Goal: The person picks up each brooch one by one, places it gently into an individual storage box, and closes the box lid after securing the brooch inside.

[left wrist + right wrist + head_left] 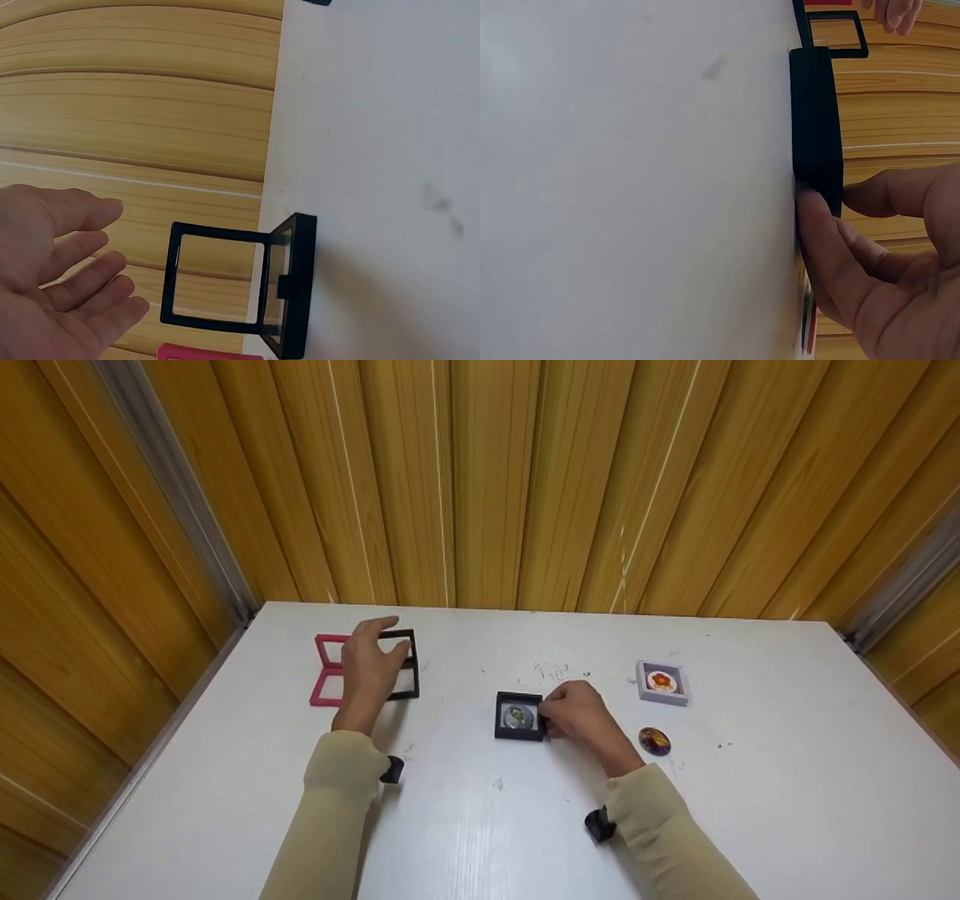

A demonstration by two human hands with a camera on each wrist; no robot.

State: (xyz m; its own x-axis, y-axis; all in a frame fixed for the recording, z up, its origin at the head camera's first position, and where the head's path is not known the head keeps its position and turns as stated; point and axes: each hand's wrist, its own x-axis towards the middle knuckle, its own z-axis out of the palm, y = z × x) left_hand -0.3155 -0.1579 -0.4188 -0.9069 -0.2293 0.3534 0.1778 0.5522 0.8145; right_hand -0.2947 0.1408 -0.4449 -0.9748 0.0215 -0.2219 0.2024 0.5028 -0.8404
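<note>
My right hand (pixel 581 714) pinches the right side of a small black box frame (pixel 517 697). Inside that box lies a round grey picture disc (pixel 518 717). Seen from the right wrist, thumb and fingers sit on either side of the box's near end. My left hand (pixel 370 667) is raised over two unfolded display frames, its thumb and fingers apart and holding nothing. One is a black hinged frame (pixel 217 232), standing open in the left wrist view. Beside it stands a pink hinged frame (pixel 328 703), partly hidden behind the hand in the head view.
Toward the right stands a pale lilac box frame (pixel 664 697) around a white disc with a red flower (pixel 662 682). A dark, glossy round disc (pixel 655 741) lies in front of it. Yellow wood-look panels (pixel 487 487) rise behind the white table (pixel 465 825).
</note>
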